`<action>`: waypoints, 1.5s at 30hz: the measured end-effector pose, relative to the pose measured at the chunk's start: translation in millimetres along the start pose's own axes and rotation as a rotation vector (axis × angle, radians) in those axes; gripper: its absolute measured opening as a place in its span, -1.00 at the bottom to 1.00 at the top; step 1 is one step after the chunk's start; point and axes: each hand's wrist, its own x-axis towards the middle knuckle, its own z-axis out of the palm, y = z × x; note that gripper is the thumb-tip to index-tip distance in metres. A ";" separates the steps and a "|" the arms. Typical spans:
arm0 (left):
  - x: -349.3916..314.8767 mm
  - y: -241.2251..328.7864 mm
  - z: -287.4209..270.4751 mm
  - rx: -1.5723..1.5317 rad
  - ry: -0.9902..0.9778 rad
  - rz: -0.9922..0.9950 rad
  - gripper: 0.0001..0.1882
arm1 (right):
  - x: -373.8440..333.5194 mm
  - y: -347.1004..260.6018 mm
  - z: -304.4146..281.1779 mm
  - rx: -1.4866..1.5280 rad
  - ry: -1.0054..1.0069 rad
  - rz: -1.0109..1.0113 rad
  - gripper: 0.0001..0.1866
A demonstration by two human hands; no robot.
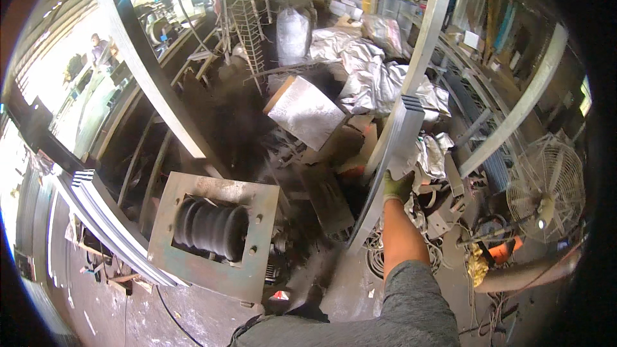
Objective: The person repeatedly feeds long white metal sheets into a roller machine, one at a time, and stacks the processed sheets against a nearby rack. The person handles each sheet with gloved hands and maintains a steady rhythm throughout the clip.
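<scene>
Left of your right grip, the largest thing is the square-plated machine housing (222,272), with a dark ribbed roller (209,228) set in its opening. Ahead, beyond the grip, lies a crumpled heap of silver sheeting (369,87). Far to the grip's left, a second bundle of metal bars (119,225) stands at a slant. Right at your grip is the stack of metal bars (379,193) you're handling, tilted, its squared ends above your hand. To the grip's right stands a caged fan (546,186). Smallest is your gloved right hand (397,188) itself, set against the stack; I can't tell whether its fingers close around it. Your left hand is out of view. The step looks like steadying or shifting that stack; the next move calls for a firm hold and even support.
</scene>
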 end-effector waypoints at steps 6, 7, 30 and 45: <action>-36.7 27.0 13.9 -0.049 0.028 -0.038 -0.50 | 29.5 -26.9 10.1 0.064 -0.035 -0.022 0.25; -41.2 28.7 14.3 -0.052 0.028 -0.043 -0.50 | 27.5 -30.7 10.7 0.078 0.032 -0.057 0.20; -28.2 -39.5 55.5 -0.048 -0.064 0.067 -0.29 | -119.9 67.5 -122.3 0.410 -0.138 -0.531 -0.20; -69.1 -29.0 -31.7 -0.135 0.247 0.898 -0.05 | -417.9 -81.1 -283.9 0.945 -0.680 -0.606 -0.52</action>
